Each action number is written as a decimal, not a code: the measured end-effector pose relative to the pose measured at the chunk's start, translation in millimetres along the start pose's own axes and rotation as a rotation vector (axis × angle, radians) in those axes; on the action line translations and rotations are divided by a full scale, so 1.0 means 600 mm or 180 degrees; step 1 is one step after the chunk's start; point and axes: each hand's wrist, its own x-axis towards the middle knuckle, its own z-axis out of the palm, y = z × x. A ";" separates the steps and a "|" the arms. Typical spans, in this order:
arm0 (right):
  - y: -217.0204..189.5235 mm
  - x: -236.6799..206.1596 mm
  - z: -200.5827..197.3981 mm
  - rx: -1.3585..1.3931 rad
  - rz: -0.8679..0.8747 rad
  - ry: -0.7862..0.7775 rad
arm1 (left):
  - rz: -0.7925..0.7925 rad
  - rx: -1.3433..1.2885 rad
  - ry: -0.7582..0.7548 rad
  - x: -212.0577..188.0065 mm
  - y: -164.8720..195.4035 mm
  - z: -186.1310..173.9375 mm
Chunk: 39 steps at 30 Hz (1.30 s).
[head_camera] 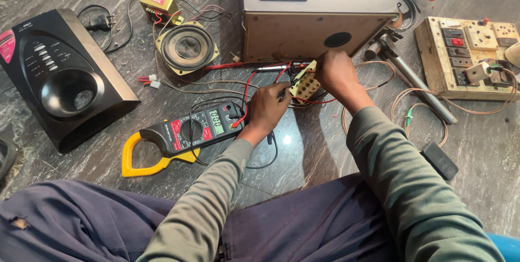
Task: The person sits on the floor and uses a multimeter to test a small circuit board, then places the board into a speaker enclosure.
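Nearest the camera, purple trousers and grey-green sleeves lead to both hands over the dark marbled stone floor (325, 148). The left hand (266, 107) has its fingers curled tight round a thin black test probe, its tip against the small cream perforated circuit board (305, 82). The right hand (336, 71) pinches that board's far edge, fingers closed on it. Just left of the left fingers lies a black clamp meter with yellow jaw (181, 134), bearing red label patches and a green display. Beyond the fingers stands a brown wooden speaker cabinet (303, 21). Farther left sit a round loose speaker cone (187, 48) and a black plastic speaker front panel (59, 75); far right, a cream switchboard with red switches (468, 56)
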 end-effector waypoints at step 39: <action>-0.005 -0.001 -0.001 0.0011 0.0271 -0.0131 | -0.0190 0.0028 -0.0134 0.011 0.010 0.000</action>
